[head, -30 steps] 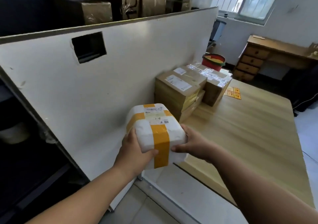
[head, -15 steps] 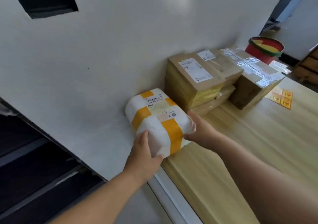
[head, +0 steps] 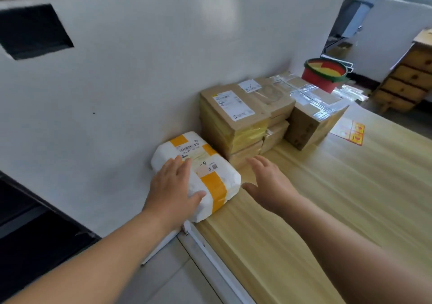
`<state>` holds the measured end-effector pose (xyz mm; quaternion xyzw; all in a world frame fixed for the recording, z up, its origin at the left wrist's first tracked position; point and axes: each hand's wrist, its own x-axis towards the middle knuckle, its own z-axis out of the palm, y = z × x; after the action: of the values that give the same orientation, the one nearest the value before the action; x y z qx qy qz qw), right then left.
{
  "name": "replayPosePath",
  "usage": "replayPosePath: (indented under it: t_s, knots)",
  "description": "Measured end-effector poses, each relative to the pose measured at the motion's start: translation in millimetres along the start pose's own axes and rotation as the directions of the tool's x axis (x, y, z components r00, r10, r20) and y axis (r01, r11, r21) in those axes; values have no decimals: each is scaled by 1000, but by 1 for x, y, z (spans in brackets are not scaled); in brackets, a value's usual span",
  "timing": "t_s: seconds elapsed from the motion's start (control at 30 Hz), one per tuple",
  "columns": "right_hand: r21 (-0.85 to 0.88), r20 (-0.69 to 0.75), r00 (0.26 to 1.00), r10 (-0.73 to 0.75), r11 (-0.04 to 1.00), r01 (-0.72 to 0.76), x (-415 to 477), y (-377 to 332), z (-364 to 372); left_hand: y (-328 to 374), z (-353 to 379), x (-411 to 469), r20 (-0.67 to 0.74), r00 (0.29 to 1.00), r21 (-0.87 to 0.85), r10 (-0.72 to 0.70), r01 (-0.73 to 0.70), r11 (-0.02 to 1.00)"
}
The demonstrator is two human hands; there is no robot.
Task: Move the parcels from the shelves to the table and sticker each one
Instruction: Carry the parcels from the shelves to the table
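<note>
parcel (head: 210,163) on table (head: 350,187), boxes (head: 236,114) behind

One white parcel (head: 221,175), five brown boxes (head: 233,114), one sticker sheet (head: 350,132), one bucket (head: 323,77).

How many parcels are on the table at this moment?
6: white parcel under the left hand; labelled box atop a bottom box beside it; marked box atop a small box behind those; taped box at the far right. The stacks may hide more.
</note>
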<state>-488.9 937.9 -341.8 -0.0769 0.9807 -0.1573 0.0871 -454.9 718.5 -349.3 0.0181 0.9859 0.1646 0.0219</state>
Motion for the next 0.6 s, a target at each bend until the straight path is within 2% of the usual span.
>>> replayPosePath:
  t_s: [0.07,0.23,0.6]
  knots:
    - [-65,-65,998,-18,998,14,-15,-3,-17,5,-20,2,-40,995,128,89,-83,988]
    - [-140,-170,985,-4,990,-20,-69,-13,-53,23,-63,-9,-103,959,261,264,-230,937]
    - [-76,-323,907,272,947,-311,-245,-52,-78,53,-103,-103,-75,859,192,507,-486,852]
